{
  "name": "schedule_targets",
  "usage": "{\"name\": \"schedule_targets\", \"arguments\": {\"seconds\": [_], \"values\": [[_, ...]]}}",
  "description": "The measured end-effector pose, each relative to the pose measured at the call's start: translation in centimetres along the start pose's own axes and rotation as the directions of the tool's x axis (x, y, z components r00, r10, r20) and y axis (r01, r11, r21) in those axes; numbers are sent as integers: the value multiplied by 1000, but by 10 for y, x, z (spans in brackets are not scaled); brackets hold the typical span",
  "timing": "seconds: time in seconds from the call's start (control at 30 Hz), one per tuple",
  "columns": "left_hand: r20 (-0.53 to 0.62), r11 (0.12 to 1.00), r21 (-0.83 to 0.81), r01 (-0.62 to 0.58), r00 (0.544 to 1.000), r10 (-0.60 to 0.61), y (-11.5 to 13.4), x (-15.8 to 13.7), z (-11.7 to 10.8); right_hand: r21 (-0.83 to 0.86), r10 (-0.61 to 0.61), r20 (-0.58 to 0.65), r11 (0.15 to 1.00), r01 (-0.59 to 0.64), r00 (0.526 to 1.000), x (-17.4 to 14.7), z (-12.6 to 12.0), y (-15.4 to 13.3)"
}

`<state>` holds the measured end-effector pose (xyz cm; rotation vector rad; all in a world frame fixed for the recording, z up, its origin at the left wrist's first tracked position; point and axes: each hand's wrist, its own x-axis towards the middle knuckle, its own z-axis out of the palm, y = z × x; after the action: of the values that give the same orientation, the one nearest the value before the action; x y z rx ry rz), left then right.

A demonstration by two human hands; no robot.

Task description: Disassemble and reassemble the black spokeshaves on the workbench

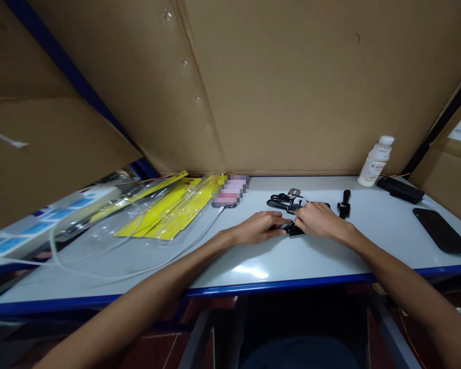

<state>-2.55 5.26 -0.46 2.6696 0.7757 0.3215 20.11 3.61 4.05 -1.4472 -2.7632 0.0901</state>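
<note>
My left hand (257, 227) rests low over the white table, its fingertips pressed against the near side of a small black part (295, 230). Closed over the same part from the right is my right hand (318, 219), whose fingers hide most of it. What exactly the part is does not show. Just beyond my hands lie black pieces with handle-like arms (279, 203) and a small grey metal piece (294, 192). Another black piece with a short handle (344, 204) lies apart, to the right of my right hand.
Yellow cards in clear plastic sleeves (159, 212) lie left, beside a phone (230, 190) on a white cable (200, 238). On the right are a plastic bottle (376, 161), a black case (400, 190) and a dark phone (443, 231). Cardboard walls (292, 92) enclose the table (230, 266).
</note>
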Motion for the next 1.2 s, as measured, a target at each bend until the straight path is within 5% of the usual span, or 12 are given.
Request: {"name": "schedule_targets", "arguments": {"seconds": [0.17,0.57,0.8,1.2], "values": [[-7,1000,17,-10,1000,10,-1,0,-1,205,-31,-50,978,41,998,1,-8,12],[18,999,13,-31,999,31,-2,-3,-4,594,-112,48,802,62,993,9,8,18],[10,1000,15,-17,1000,17,-3,-2,-2,620,-88,-16,780,79,996,12,9,18],[15,1000,19,-17,1000,16,1,-2,-5,666,-62,61,746,6,996,18,16,20]]}}
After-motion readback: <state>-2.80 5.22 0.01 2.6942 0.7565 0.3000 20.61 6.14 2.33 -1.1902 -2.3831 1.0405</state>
